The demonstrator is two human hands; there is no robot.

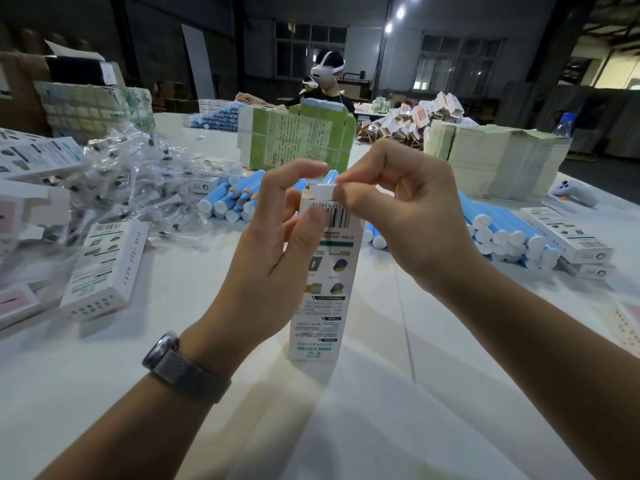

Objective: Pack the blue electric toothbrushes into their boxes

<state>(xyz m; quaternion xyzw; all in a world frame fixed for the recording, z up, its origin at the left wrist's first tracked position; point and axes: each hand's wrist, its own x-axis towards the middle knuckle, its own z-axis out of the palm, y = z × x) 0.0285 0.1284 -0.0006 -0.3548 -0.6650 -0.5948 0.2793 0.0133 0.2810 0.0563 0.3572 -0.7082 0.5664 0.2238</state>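
Closing up the box
Left hand [273,233] held the light box [320,271] upright; right hand [398,206] pinched its flimsy top flap [322,192].

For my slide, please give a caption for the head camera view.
Both hands, left hand and right hand, fold the top flap of an upright toothbrush box on a white table.

Box [320,271] stands upright on table [381,427] at frame centre, left hand [277,233] on its left side, right hand [405,216] at its top right. Toothbrush pile [512,237] lies right of it, another toothbrush pile [235,199] behind at centre-left. Bagged brush heads [138,178] heaped at left, a flat-lying box [107,268] before them. Carton stack [298,136] at upper centre, person [325,81] behind it.
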